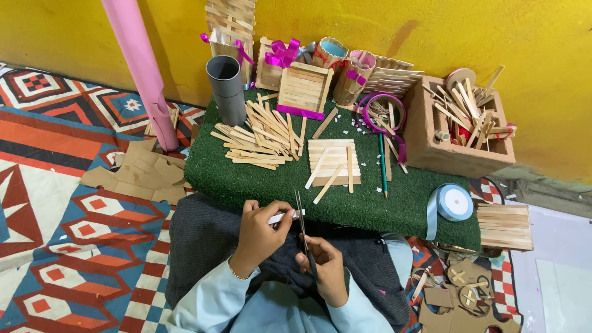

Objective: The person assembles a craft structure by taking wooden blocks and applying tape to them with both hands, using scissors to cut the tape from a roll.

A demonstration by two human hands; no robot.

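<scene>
at the far left a patterned rug (55, 185) covers the floor, with a pink roll (139, 68) leaning against the yellow wall and scraps of brown cardboard (145, 172) lying beside its foot. next comes a green turf-covered board (246, 179), and on it a grey tube (227, 89) stands upright beside a loose heap of wooden craft sticks (262, 139).

in front of the board, over the person's lap, the left hand (259, 234) is closed around a pale stick (285, 216), pinching it between thumb and fingers so one end juts out to the right. the right hand (324, 268) is wrapped around the handles of a pair of scissors (302, 225), whose blades point up and meet the jutting end of the stick; how far the blades are parted cannot be told.

further right a flat panel of joined sticks (333, 161) lies on the turf, with a green pencil (383, 163) just beside it. a spool of light blue ribbon (453, 202) rests near the board's right edge, and a brown box (459, 126) full of sticks stands behind it.
</scene>
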